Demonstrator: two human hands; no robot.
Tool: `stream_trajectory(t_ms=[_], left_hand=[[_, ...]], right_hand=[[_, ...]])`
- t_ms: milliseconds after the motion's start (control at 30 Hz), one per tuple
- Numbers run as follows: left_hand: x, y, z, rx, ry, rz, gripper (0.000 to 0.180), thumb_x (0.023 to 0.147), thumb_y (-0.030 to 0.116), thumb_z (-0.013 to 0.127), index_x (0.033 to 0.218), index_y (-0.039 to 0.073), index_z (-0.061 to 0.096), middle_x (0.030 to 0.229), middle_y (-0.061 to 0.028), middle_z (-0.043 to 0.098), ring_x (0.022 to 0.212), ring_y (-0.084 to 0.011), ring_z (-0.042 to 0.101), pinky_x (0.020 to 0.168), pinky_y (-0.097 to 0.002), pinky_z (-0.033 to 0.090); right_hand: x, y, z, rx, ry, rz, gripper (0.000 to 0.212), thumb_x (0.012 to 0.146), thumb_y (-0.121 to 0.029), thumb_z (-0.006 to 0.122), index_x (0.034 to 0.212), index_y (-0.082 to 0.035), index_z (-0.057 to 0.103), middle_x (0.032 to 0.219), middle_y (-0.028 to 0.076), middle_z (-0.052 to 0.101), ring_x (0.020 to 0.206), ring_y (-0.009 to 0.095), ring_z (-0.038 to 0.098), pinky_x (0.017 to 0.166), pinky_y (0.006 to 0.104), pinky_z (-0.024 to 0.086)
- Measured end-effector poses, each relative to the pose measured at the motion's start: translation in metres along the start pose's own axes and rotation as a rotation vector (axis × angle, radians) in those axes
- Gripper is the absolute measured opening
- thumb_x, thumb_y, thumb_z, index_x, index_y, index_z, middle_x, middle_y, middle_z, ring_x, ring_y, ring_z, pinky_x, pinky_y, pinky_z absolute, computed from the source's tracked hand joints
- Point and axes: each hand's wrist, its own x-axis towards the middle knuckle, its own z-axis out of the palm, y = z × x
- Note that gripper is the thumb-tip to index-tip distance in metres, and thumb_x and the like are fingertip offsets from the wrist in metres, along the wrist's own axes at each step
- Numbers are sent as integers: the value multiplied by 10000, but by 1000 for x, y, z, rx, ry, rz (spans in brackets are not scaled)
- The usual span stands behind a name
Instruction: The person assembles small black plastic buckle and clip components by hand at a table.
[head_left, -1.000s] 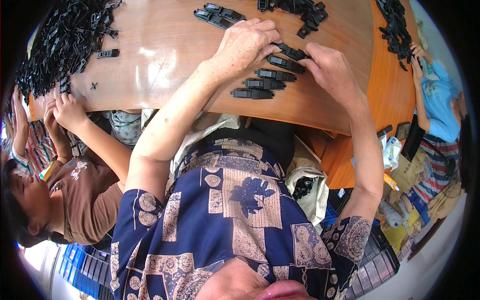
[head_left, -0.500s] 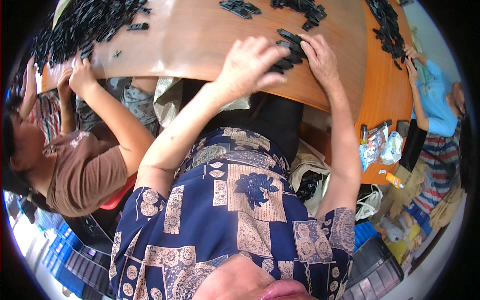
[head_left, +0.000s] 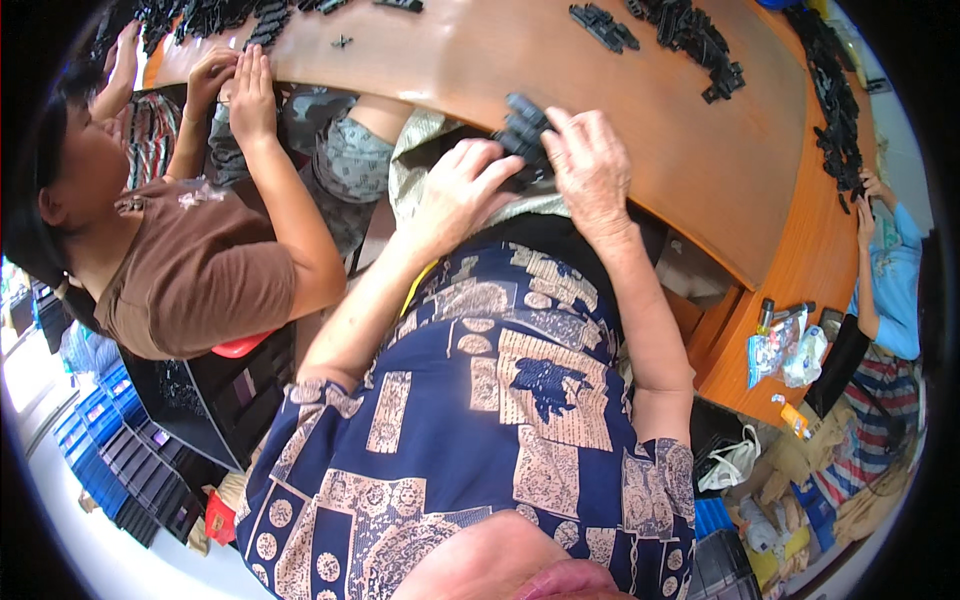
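Both hands at the tabletop (head_left: pixel 640 150) edge. Left hand (head_left: pixel 462 190) and right hand (head_left: pixel 590 165) together clasp a stack of black plastic parts (head_left: pixel 525 135), fingers closed round it. Judging by loose black parts (head_left: pixel 690 40) strewn further out, plenty remains ungathered.

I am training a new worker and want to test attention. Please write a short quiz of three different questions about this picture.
1. True or false: the left hand and the right hand both touch the stack of black plastic parts at the near edge of the wooden table.
2. Multiple choice: the person in the brown shirt sits on the wearer's A) left, B) right, C) far side of the table.
3. Fill in: the loose black parts farther up the table lie in ____.

Key: 1 true; 2 A; 3 piles.
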Motion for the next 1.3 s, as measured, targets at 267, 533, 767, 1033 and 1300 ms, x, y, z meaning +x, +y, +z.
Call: stream_trajectory(t_ms=[267, 533, 767, 1033, 1300], left_hand=[[-15, 5, 9, 118, 433, -221, 229, 785, -14, 750, 982, 72, 672, 933, -119, 633, 887, -307, 629, 794, -402, 502], [144, -9, 31, -60, 307, -150, 324, 835, 135, 753, 1132, 48, 658, 1167, -175, 598, 1029, -341, 617, 831, -446, 522], [208, -26, 89, 190, 194, -116, 403, 904, 350, 732, 1171, 54, 668, 1337, -192, 532, 1220, -385, 522, 1010, -492, 437], [190, 6, 78, -205, -143, 248, 161, 840, 103, 746, 960, 51, 652, 1221, -114, 618, 1135, -324, 585, 932, -440, 481], [164, 9, 63, -139, -303, 413, 329, 798, 46, 710, 1121, 105, 678, 1255, -82, 616, 1258, -312, 550, 1064, -411, 448]], right_hand=[[-2, -25, -5, 139, -142, -201, 280, 814, -193, 764, 1059, -94, 672, 911, 60, 552, 863, 240, 587, 736, 376, 497], [-7, 24, -51, 143, 57, 103, 123, 880, -73, 714, 1000, -55, 697, 959, 92, 633, 835, 283, 658, 729, 396, 543], [3, 125, -105, -86, 158, 298, 160, 926, -79, 671, 1079, -35, 668, 996, 148, 630, 886, 351, 652, 758, 435, 526], [53, 178, -115, -183, 12, 296, 217, 978, -262, 644, 1051, -60, 672, 907, 151, 674, 870, 378, 654, 758, 469, 522], [57, 163, -91, -176, -101, 342, 164, 926, -245, 679, 974, -98, 622, 936, 98, 671, 871, 368, 658, 724, 491, 523]])
